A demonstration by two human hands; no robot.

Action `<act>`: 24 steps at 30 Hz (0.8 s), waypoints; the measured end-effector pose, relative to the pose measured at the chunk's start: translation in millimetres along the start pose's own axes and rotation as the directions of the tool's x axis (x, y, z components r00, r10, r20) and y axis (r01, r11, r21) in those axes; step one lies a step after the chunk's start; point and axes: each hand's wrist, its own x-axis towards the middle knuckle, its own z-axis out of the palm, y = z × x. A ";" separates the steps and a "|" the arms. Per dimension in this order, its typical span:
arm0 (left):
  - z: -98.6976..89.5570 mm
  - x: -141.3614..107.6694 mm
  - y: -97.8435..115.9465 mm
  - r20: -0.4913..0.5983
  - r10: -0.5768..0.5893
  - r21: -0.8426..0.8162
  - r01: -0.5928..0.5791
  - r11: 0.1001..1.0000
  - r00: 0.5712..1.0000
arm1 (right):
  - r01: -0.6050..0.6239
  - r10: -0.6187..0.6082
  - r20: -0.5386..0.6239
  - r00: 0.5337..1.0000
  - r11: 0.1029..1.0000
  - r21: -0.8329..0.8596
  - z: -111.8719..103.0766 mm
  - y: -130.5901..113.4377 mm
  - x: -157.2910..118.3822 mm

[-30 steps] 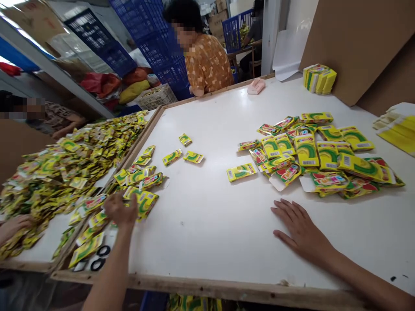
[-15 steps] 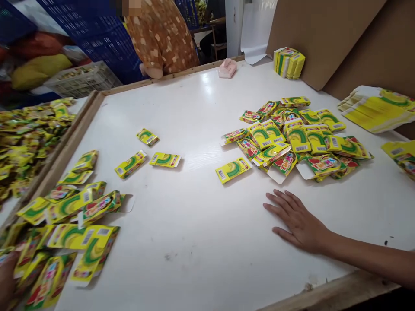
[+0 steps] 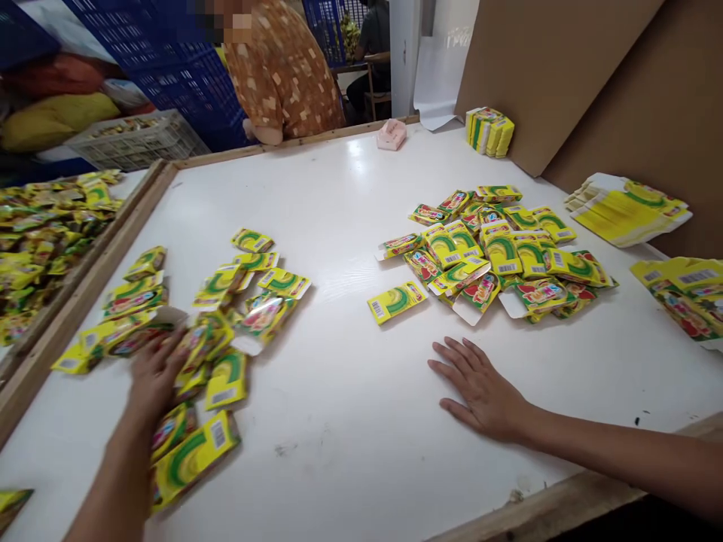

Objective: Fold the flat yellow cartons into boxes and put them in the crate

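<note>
My left hand (image 3: pixel 154 370) lies flat, fingers spread, on a loose heap of flattened yellow-green cartons (image 3: pixel 215 331) at the left of the white table (image 3: pixel 339 421). My right hand (image 3: pixel 480 388) rests palm down and empty on the bare tabletop. Just beyond it a single carton (image 3: pixel 396 300) lies apart from a bigger pile of the same cartons (image 3: pixel 497 252) at centre right.
A person in an orange patterned shirt (image 3: pixel 282 68) stands at the table's far edge. A pink object (image 3: pixel 392 134) and a stack of cartons (image 3: pixel 489 129) sit at the back. Flat yellow sheets (image 3: pixel 626 207) lie right, brown cardboard (image 3: pixel 565 68) leans behind. A neighbouring table (image 3: pixel 45 226) holds many packets.
My left hand has swept the left heap of cartons rightward onto the table, bunching them together. My right hand has stayed flat. The view has shifted right.
</note>
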 end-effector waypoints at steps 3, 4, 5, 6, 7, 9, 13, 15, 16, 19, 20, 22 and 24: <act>30.4 13.1 75.8 0.053 0.180 -0.105 -0.173 0.979 0.982 | 0.004 -0.003 -0.035 0.999 1.000 0.021 0.6 -1.0 0.5; 40.3 13.0 101.6 0.071 0.224 -0.134 -0.214 0.968 0.972 | 0.004 -0.003 -0.048 0.999 1.000 0.028 0.6 -1.0 0.4; 50.6 11.4 127.7 0.082 0.267 -0.157 -0.252 0.955 0.960 | 0.005 -0.003 -0.058 0.998 0.999 0.034 0.4 -0.9 0.1; 61.1 8.6 154.0 0.089 0.309 -0.174 -0.290 0.941 0.947 | 0.005 -0.003 -0.063 0.998 0.999 0.038 0.1 -0.8 -0.1; 71.4 4.5 180.2 0.097 0.345 -0.191 -0.323 0.927 0.934 | 0.005 -0.003 -0.062 0.998 0.999 0.041 -0.5 -0.6 -0.3; 89.6 -7.7 230.3 0.123 0.394 -0.227 -0.361 0.905 0.911 | -0.004 0.007 -0.055 0.998 0.999 0.050 -1.8 -0.1 -0.7; 104.7 -36.7 301.5 0.231 0.397 -0.300 -0.323 0.898 0.888 | -0.130 0.139 -0.117 0.983 0.988 0.081 -3.1 2.1 -1.3; 98.9 -38.3 312.1 0.220 0.387 -0.315 -0.310 0.897 0.895 | -0.209 0.225 -0.184 0.957 0.972 0.105 -2.3 3.3 -1.1; 93.2 -32.6 310.2 0.166 0.380 -0.311 -0.317 0.896 0.910 | -0.236 0.257 -0.212 0.943 0.965 0.118 -1.7 3.8 -0.8; 70.5 9.2 281.8 -0.120 0.276 -0.227 -0.297 0.927 0.954 | -0.263 0.292 -0.253 0.922 0.954 0.141 0.1 4.6 1.2; 62.9 28.1 267.5 -0.196 0.207 -0.184 -0.243 0.953 0.959 | -0.260 0.289 -0.254 0.923 0.955 0.142 0.5 4.7 2.0; 50.8 65.0 237.5 -0.216 0.032 -0.109 -0.056 0.993 0.976 | -0.248 0.276 -0.247 0.929 0.959 0.141 0.9 4.6 3.4; 44.8 94.1 210.9 -0.147 -0.144 -0.074 0.134 0.988 0.979 | -0.241 0.270 -0.239 0.933 0.960 0.141 0.8 4.5 4.7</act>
